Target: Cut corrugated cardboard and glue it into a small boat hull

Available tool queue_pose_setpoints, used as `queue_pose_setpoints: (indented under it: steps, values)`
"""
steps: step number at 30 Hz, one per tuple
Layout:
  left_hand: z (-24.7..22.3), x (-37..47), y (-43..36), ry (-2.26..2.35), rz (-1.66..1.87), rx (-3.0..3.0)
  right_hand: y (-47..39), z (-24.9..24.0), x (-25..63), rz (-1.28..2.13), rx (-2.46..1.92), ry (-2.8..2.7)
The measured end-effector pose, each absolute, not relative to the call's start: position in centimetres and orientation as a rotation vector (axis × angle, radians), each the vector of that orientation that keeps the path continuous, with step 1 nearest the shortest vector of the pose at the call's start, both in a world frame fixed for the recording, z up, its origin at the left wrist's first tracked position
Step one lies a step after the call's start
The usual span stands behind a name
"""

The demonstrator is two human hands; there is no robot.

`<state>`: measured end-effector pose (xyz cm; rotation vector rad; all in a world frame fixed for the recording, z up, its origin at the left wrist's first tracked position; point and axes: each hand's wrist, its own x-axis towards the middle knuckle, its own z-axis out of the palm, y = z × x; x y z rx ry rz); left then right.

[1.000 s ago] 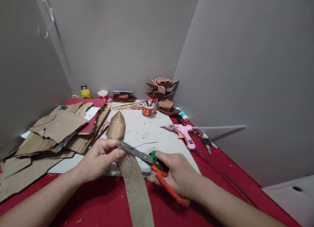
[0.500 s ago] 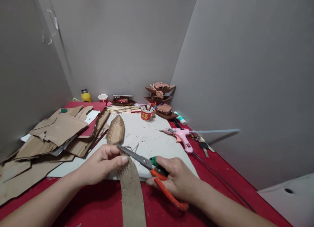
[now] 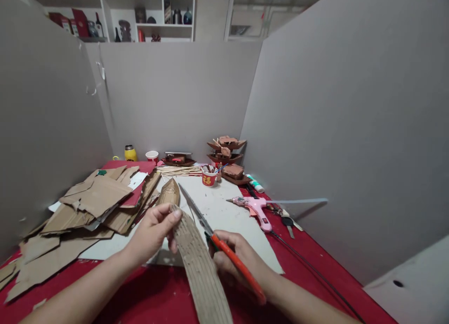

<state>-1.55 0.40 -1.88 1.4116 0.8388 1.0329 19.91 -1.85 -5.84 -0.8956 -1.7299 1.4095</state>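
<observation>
My left hand (image 3: pixel 157 228) pinches the upper end of a long cardboard strip (image 3: pixel 203 272), whose ridged face shows as it runs down toward me. In my right hand (image 3: pixel 242 263) are scissors (image 3: pixel 238 265) with orange and green handles. Their blades point up and away, just right of the strip and apart from it; they look closed or nearly so. Behind my left hand lies a small cardboard boat hull (image 3: pixel 169 193), its near end hidden by the fingers. It rests on a white board (image 3: pixel 224 212).
Torn cardboard (image 3: pixel 94 198) is piled at left. A pink glue gun (image 3: pixel 257 209) with a long glue stick lies at right, its cord trailing toward me. Behind stand a red paper cup (image 3: pixel 209 176), thin wooden sticks (image 3: pixel 180 171) and brown model boats (image 3: pixel 233 173). Grey partitions (image 3: pixel 175 90) enclose the table.
The scissors have come away from the strip's end and now point more upward. The strip has tilted, its lower end swinging right. My view has risen, showing shelves above the partition.
</observation>
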Motion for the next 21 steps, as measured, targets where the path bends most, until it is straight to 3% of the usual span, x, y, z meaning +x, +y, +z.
queue_pose_setpoints:
  steps: [12,17,21]
  values:
    - [-2.4,0.9,0.4,1.042,1.245,1.418,-2.8,-5.2,21.0,1.707,-0.736,-1.593]
    - [-3.8,-0.2,0.9,1.355,0.756,2.256,-2.8,-4.7,21.3,1.665,-0.687,-1.493]
    - [-4.9,-0.7,0.3,1.434,0.519,2.441,-2.3,-4.1,21.5,1.599,-0.654,-1.462]
